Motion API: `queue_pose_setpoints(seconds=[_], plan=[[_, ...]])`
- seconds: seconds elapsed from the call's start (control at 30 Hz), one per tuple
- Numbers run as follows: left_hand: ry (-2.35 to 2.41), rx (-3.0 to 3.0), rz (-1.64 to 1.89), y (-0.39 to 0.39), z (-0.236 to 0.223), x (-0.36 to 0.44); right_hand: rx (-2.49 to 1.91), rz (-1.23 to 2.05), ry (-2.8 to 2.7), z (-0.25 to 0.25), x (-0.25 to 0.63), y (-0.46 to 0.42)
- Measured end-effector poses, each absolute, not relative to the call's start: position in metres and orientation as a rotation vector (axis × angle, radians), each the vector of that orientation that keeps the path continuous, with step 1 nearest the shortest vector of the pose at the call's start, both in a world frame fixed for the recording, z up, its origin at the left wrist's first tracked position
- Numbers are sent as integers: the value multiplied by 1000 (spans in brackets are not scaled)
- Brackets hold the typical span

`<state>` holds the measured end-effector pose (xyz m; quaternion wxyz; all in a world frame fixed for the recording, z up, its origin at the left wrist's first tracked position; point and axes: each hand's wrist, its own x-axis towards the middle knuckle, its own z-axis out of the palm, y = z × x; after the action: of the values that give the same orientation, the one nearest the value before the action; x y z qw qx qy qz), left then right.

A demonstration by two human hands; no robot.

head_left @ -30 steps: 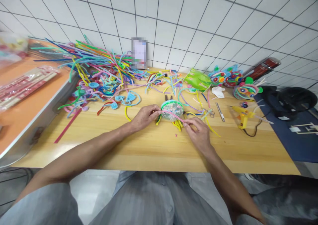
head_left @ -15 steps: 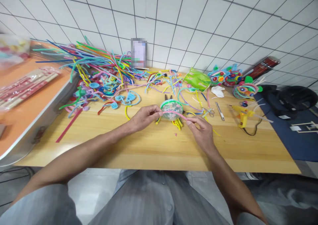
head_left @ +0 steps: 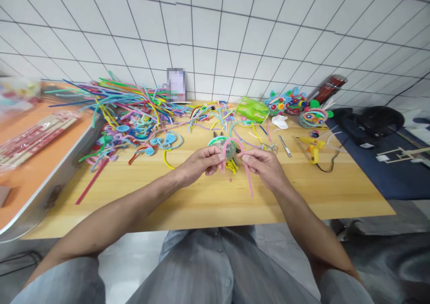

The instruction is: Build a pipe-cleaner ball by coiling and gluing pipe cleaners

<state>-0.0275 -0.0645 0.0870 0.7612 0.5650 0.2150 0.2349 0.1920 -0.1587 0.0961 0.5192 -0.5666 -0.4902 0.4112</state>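
Observation:
A pink pipe cleaner (head_left: 249, 181) is bent into an upside-down U between my hands. My left hand (head_left: 207, 160) pinches its left leg between thumb and fingers. Its right leg is pinched by my right hand (head_left: 260, 162), and a long end hangs below the fingers. Behind the arch sits a clear round shape (head_left: 230, 150) with a green rim (head_left: 215, 139), partly hidden by my left hand. Yellow-handled pliers (head_left: 231, 167) lie under it, their dark tips showing beyond. A tiny pink scrap rests on the wood nearer to me.
A heap of coloured pipe cleaners (head_left: 134, 98) fills the back left. Toward the right are a green packet (head_left: 251, 110), finished colourful heads (head_left: 313, 116), a utility knife (head_left: 285, 146) and a yellow glue gun (head_left: 313, 148). A phone (head_left: 176, 85) leans on the tiled wall.
The pink pipe cleaner went from a shallow curve to a tight arch. My hands have come closer together, and the camera view has shifted.

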Motion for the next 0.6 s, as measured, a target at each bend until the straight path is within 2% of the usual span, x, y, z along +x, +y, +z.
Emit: queue_pose_setpoints(seconds=[0.6], plan=[[415, 1190, 306, -95, 75, -3, -1192, 1083, -1066, 102, 184, -154]])
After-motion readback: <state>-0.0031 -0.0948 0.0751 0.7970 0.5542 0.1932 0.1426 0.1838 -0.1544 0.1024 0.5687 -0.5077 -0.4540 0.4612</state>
